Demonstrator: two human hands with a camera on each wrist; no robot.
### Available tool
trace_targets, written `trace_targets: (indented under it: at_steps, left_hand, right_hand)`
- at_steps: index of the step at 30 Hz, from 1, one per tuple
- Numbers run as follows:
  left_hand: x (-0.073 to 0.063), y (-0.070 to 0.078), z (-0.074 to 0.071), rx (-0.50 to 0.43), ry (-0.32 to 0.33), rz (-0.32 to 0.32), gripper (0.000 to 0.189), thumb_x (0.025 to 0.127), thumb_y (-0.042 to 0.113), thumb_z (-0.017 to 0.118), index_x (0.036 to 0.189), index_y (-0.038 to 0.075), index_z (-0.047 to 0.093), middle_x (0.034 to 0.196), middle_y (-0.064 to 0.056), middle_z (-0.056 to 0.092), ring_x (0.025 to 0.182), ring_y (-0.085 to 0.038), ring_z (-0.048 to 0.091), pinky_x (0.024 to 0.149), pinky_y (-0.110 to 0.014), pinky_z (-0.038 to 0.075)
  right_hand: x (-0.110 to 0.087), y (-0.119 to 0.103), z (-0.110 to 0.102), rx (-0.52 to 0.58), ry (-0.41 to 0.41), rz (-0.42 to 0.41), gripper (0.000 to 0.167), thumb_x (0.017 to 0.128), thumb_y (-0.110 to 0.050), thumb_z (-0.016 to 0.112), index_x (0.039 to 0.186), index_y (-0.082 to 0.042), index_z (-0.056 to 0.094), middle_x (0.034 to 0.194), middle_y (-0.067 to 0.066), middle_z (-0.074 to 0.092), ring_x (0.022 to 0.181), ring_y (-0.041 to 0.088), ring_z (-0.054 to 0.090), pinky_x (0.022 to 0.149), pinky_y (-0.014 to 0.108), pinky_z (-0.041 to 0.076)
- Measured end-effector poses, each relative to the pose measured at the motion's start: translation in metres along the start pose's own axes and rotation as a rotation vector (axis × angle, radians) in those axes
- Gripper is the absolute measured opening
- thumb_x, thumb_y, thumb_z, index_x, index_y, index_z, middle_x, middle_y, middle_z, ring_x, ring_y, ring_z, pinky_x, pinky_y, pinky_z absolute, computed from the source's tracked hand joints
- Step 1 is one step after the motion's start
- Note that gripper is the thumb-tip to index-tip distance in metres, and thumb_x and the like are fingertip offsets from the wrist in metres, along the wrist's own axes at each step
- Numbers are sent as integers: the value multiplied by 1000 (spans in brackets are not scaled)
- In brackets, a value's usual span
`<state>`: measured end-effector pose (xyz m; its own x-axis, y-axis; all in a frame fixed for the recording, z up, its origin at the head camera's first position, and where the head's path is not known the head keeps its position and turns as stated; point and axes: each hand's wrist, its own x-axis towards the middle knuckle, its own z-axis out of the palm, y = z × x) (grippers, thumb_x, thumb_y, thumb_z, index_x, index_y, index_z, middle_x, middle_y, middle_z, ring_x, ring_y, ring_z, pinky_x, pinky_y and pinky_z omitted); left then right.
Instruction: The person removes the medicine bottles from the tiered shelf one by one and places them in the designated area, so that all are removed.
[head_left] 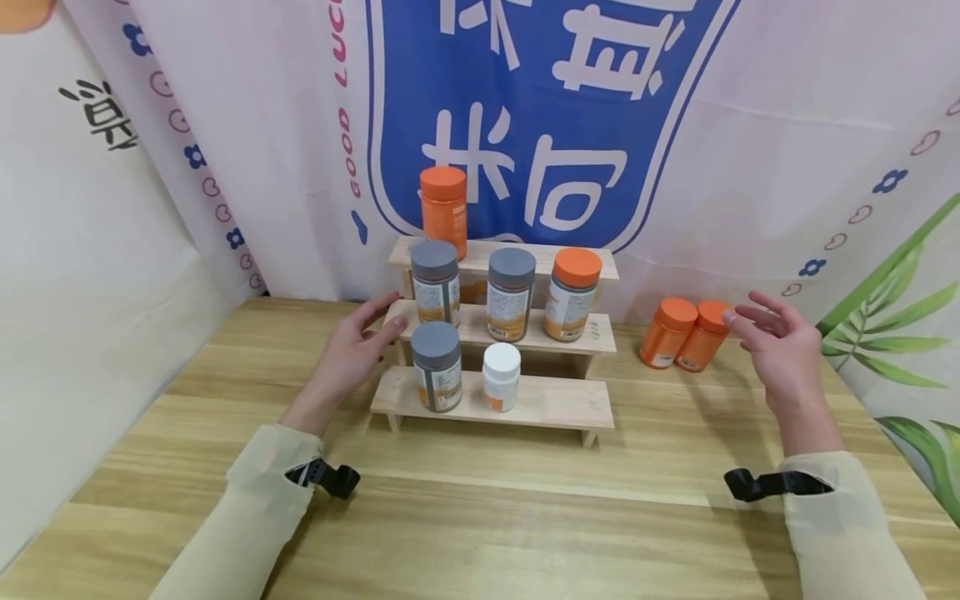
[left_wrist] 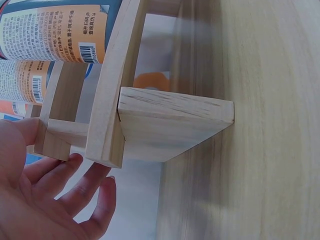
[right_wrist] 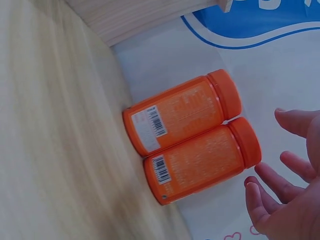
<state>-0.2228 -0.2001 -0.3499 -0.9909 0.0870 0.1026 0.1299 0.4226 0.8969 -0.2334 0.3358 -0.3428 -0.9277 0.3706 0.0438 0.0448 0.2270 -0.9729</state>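
My left hand (head_left: 358, 343) is at the left end of a three-tier wooden shelf (head_left: 558, 407), thumb and fingers loosely spread right at the middle tier's end. In the left wrist view its fingertips (left_wrist: 102, 172) overlap the shelf's end boards. To the right, two orange bottles (head_left: 666, 333) (head_left: 703, 337) stand side by side on the table. My right hand (head_left: 783, 350) is beside them with fingers loosely bent and nothing in it; in the right wrist view a gap shows between thumb and the nearer lid (right_wrist: 245, 142).
On the shelf stand an orange bottle (head_left: 444, 212) on top, two grey-lidded jars (head_left: 436, 283) (head_left: 511, 296) and an orange-lidded jar (head_left: 572, 296) in the middle, and a grey-lidded jar (head_left: 437, 367) and a white bottle (head_left: 501, 377) below. A printed curtain (head_left: 285, 125) hangs behind the wooden table (head_left: 480, 525).
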Motion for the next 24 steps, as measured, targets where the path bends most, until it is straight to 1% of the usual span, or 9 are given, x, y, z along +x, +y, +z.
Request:
trace_targets:
  at_steps: [2, 5, 7, 9, 11, 14, 17, 21, 24]
  left_hand:
    - [0, 0, 0, 4, 2, 2, 63, 112, 38, 54, 167, 15, 35, 174, -13, 34, 159, -34, 33, 124, -57, 37]
    - [0, -1, 0, 13, 6, 5, 62, 112, 38, 54, 167, 14, 36, 173, -14, 34, 160, -34, 33, 124, -57, 37]
    - [0, -1, 0, 17, 7, 5, 62, 112, 38, 54, 167, 14, 36, 173, -14, 34, 160, -34, 33, 124, -57, 37]
    - [0, -1, 0, 18, 8, 3, 62, 112, 38, 54, 167, 14, 36, 173, -13, 34, 160, -34, 32, 124, -57, 36]
    - [0, -1, 0, 18, 7, 2, 62, 112, 38, 54, 167, 15, 36, 173, -13, 34, 160, -34, 32, 125, -57, 36]
    - [0, -1, 0, 17, 8, 3, 62, 112, 38, 54, 167, 15, 36, 173, -13, 35, 160, -34, 32, 125, -57, 36]
    - [0, -1, 0, 16, 9, 5, 62, 112, 37, 54, 167, 14, 36, 173, -14, 35, 160, -34, 32, 125, -57, 35]
    - [0, -1, 0, 15, 8, 4, 62, 112, 38, 54, 167, 14, 36, 173, -14, 35, 160, -34, 33, 125, -57, 35]
    - [0, -1, 0, 11, 7, -2, 62, 112, 38, 54, 167, 15, 36, 173, -13, 34, 160, -34, 32, 125, -57, 36]
  right_hand:
    - [-1, -3, 0, -18, -1, -3, 72, 96, -38, 80, 160, -24, 49, 130, -9, 64, 107, -1, 59, 77, 7, 51]
    - [-3, -6, 2, -89, -7, -8, 72, 97, -42, 77, 161, -28, 47, 142, -2, 62, 114, 2, 57, 79, 6, 49]
    - [-4, -8, 3, -139, -10, -13, 71, 98, -45, 74, 161, -30, 46, 147, -1, 59, 118, 3, 56, 82, 6, 48]
    - [-6, -11, 4, -156, -12, -14, 70, 98, -47, 74, 161, -32, 46, 148, -2, 59, 121, 3, 56, 95, 12, 49]
    - [-7, -13, 5, -136, -12, -13, 70, 98, -45, 75, 161, -32, 47, 145, -5, 61, 122, 4, 55, 110, 22, 47]
    - [-9, -17, 7, -102, -16, -9, 70, 98, -44, 76, 160, -33, 47, 140, -11, 61, 124, 5, 54, 126, 41, 37]
    - [-11, -21, 9, -94, -31, -13, 69, 98, -44, 75, 161, -34, 46, 142, -11, 60, 128, 7, 52, 129, 46, 33]
    - [-14, -26, 15, -139, -69, -32, 71, 99, -49, 71, 163, -36, 42, 153, -3, 56, 134, 9, 51, 128, 48, 35]
    - [-17, -29, 19, -168, -96, -59, 72, 100, -52, 70, 163, -34, 41, 159, 3, 53, 138, 12, 51, 127, 51, 37]
